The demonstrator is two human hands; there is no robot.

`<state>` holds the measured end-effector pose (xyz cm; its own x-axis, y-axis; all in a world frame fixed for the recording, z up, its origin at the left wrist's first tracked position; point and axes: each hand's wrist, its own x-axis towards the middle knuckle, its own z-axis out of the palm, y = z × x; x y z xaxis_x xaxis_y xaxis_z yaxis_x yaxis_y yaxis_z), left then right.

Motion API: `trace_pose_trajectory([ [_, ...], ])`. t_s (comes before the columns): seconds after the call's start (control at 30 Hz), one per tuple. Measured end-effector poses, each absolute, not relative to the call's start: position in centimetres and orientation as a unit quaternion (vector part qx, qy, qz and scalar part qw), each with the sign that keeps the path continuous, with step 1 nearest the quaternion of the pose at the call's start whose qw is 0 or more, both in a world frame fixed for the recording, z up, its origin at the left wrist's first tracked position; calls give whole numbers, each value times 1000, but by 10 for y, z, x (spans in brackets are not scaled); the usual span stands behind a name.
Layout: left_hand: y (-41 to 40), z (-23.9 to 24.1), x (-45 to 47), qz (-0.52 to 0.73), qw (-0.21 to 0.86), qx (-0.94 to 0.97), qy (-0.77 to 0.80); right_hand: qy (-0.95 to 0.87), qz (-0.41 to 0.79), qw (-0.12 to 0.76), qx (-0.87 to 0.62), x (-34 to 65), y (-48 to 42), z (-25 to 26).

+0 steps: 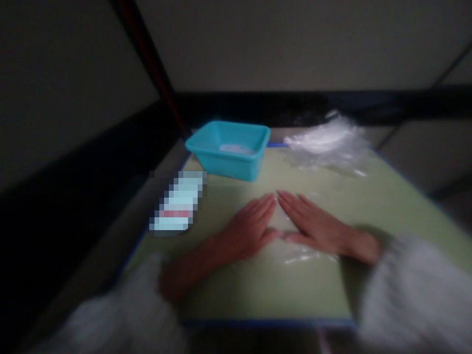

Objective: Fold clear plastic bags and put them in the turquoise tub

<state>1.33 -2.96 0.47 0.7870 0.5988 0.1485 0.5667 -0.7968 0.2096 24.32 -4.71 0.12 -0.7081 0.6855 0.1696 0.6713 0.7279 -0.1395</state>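
Note:
My left hand [248, 229] and my right hand [316, 225] lie flat, palms down, on a pale green mat [387, 201]. Their fingertips almost meet, forming a triangle between them. Both hands press on a thin clear plastic sheet or bag [298, 255] that lies flat on the mat; its edges are hard to make out in the blur. Fingers of both hands are stretched out and held together. White fuzzy sleeves cover both forearms.
A turquoise plastic tub [230, 147] stands at the mat's far left, with something pale inside. A pile of crumpled clear plastic bags [328, 142] lies at the far right. A pixelated rectangular item [179, 202] rests at the mat's left edge. Dark walls surround.

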Motion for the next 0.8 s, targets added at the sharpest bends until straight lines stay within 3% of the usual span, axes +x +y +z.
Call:
trace_pose_trajectory([
  [0.5,-27,23,-5,-36,80,923,374,-921,38,79,-379,242,-47,1],
  [0.8,-29,20,-3,92,73,918,378,-898,118,135,-402,248,-47,24],
])
